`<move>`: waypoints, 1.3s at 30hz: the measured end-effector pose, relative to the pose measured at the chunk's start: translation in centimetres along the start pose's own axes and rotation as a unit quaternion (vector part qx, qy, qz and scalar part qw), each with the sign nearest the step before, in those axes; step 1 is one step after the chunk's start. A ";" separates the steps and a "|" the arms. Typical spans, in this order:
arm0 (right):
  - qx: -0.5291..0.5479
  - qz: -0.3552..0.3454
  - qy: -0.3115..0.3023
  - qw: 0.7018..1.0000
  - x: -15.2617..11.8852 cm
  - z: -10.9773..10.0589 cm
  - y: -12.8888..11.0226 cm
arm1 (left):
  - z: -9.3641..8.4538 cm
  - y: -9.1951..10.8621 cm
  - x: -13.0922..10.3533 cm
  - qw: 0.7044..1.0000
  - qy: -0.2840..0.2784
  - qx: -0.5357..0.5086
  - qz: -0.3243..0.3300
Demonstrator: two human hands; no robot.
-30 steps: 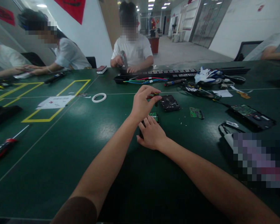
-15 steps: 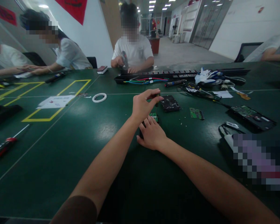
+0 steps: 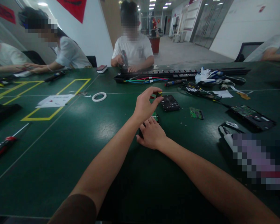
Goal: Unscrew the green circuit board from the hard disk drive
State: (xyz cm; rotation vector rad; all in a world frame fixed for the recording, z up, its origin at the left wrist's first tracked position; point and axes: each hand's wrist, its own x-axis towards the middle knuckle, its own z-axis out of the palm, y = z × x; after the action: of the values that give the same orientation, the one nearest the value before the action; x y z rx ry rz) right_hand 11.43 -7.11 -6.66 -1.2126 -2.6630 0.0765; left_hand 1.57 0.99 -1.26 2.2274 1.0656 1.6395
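Note:
My left hand (image 3: 146, 102) pinches a small screwdriver (image 3: 160, 93) by its yellow-topped handle; its lower part is hidden behind the fingers. Below it, my right hand (image 3: 152, 133) is wrapped over a dark hard drive, holding it on the green table. Part of the drive's green circuit board (image 3: 155, 116) shows beyond the right fingers. Just past the left fingertips lies another black hard drive (image 3: 170, 103). A loose green circuit board (image 3: 196, 113) lies to its right, with several tiny light bits between them.
A white tape ring (image 3: 99, 97), a paper sheet (image 3: 54, 101) and a red-black screwdriver (image 3: 5, 145) lie left. Cables and white gloves (image 3: 207, 76) are at the back right, an opened black device (image 3: 251, 118) at right. Across the table (image 3: 121, 174), a person holds a tool.
My left hand has shifted slightly right and turned, so the yellow top of the screwdriver now shows between its fingers. My right hand stays on the drive.

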 end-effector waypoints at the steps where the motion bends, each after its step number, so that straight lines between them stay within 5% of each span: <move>1: 0.002 -0.001 0.001 1.000 0.0 0.0 0.0 | -0.1 0.0 0.1 1.000 -0.010 0.002 0.001; 26: -0.009 0.000 0.006 1.000 -0.2 -0.4 -0.2 | -1.1 0.6 0.5 0.994 -0.061 0.083 0.034; 39: -0.009 0.006 0.002 1.000 -0.1 -0.3 -0.2 | -0.4 -0.3 0.0 0.999 -0.012 0.039 -0.002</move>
State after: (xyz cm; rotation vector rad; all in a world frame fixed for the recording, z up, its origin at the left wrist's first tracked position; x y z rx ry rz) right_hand 11.42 -7.30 -6.36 -1.2326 -2.6598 0.0518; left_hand 1.11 1.09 -1.32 2.2864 1.1465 1.5917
